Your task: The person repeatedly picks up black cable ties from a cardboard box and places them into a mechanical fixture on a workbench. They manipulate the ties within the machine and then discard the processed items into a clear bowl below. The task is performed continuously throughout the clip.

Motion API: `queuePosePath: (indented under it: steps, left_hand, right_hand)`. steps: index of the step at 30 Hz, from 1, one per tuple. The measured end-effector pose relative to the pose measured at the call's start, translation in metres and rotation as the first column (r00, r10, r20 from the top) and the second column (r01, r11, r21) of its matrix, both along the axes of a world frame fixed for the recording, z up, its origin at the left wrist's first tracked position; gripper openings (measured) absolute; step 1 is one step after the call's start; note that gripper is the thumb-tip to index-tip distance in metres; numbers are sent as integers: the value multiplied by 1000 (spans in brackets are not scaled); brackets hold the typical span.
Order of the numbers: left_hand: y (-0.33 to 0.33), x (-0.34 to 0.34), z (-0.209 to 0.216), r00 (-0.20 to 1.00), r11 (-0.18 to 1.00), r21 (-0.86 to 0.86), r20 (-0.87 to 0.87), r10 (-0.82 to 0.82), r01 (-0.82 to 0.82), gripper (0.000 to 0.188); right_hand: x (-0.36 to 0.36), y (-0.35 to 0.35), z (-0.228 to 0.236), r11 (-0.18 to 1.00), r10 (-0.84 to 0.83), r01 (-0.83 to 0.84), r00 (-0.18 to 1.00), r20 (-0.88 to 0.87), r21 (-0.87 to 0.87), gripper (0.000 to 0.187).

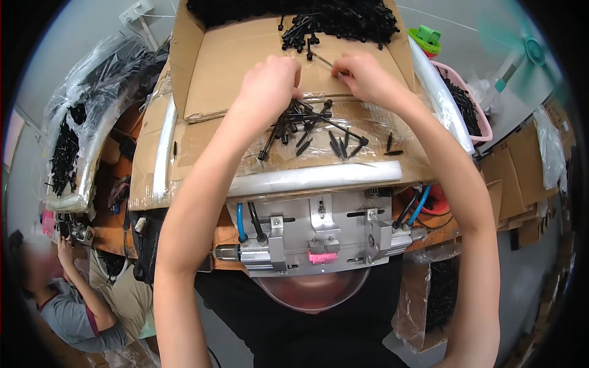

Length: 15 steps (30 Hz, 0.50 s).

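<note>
My right hand (362, 73) is closed in a pinch on one end of a thin dark rod (323, 60). The rod slants up and left toward loose black parts in an open cardboard box. My left hand (270, 80) is curled above the near edge of the box; its fingers are mostly hidden, and what they hold, if anything, does not show. Just below it, a tangled pile of black rods with thick ends (297, 122) lies on taped cardboard. Several short black pointed pieces (337, 146) lie to the right of the pile.
A metal fixture (322, 227) with pneumatic cylinders and a pink block (323, 258) stands before me, above a clear bowl (313, 291). More black parts (343, 21) fill the back of the box. A pink basket (475, 107) stands right; a co-worker (80, 306) sits left.
</note>
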State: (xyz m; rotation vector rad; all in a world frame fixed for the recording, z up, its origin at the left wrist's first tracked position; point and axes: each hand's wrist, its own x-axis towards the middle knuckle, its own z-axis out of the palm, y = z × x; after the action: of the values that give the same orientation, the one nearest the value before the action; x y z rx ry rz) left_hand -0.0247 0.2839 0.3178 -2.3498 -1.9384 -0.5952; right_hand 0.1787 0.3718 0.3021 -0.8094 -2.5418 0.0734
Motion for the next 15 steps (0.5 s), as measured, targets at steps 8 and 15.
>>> queuePosePath:
  steps: [8,15]
  left_hand:
    - [-26,-35,43,849,999,-4,527,-28,35,28]
    - [-164,8,3,665,913,397,708,-238,-96,20]
  right_hand:
    - [50,-75,0,994,80,-75,995,-61,81,16]
    - [83,-110,15,924,-94,-150,802,-590,-351,20]
